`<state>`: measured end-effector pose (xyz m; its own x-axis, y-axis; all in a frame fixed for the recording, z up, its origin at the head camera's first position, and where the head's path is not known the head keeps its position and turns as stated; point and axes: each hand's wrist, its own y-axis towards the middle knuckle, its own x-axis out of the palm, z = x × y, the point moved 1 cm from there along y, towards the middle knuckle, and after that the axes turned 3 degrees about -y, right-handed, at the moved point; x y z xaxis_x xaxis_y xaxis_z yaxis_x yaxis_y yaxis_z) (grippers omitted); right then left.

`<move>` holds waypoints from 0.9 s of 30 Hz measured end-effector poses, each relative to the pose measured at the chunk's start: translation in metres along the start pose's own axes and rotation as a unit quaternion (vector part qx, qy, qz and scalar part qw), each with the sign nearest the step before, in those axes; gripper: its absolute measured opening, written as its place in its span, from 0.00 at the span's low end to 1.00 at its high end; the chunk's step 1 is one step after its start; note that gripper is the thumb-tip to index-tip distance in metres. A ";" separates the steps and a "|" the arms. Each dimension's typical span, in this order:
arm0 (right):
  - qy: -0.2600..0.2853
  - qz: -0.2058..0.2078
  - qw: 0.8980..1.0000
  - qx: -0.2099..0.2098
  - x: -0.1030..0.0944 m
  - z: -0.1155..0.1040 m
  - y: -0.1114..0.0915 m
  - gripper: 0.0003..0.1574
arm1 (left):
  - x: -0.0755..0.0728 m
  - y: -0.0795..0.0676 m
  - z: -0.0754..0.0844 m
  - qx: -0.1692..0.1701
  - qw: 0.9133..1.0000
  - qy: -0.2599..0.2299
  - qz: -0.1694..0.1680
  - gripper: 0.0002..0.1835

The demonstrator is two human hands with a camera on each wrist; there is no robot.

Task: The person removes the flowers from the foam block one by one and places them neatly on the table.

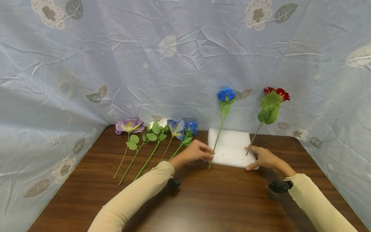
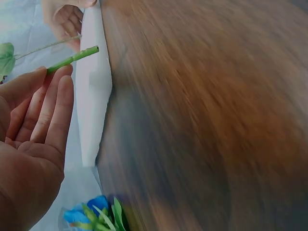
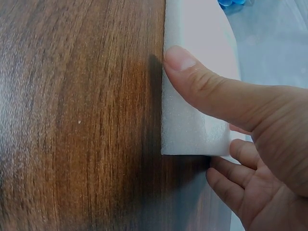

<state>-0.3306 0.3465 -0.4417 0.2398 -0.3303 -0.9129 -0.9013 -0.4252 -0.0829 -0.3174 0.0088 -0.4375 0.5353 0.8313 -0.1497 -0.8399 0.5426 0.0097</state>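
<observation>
My left hand pinches the green stem of an artificial blue rose between thumb and fingertips. The bloom points up and the stem tilts slightly. In the left wrist view the cut stem end sticks out past the fingertips and overlaps the white foam block. My right hand grips the foam block's right end, its thumb on the front edge and its fingers around the end and behind. A red flower with broad green leaves stands in the block, leaning right.
To the left on the brown wooden table lie a purple flower, a white flower, a pale blue-violet flower and another blue rose. A patterned grey-blue cloth hangs behind the table and along its sides.
</observation>
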 end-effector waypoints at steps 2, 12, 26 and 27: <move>0.000 -0.001 1.000 0.002 0.000 0.000 0.000 0.62 | -0.004 -0.004 -0.001 -0.003 1.000 0.009 -0.004 0.11; 0.005 -0.004 1.000 0.002 -0.002 -0.003 -0.001 0.64 | -0.021 -0.024 -0.004 -0.020 0.998 0.052 -0.015 0.11; 0.003 -0.002 1.000 0.001 -0.002 -0.004 -0.003 0.63 | -0.036 -0.047 -0.003 -0.080 0.995 0.057 -0.029 0.07; 0.004 -0.002 1.000 0.001 -0.002 -0.005 -0.004 0.63 | -0.037 -0.049 -0.003 -0.084 0.994 0.059 -0.030 0.07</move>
<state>-0.3261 0.3450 -0.4377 0.2469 -0.3344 -0.9095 -0.9007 -0.4254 -0.0881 -0.2962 -0.0487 -0.4351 0.5786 0.7730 -0.2600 -0.8154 0.5546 -0.1659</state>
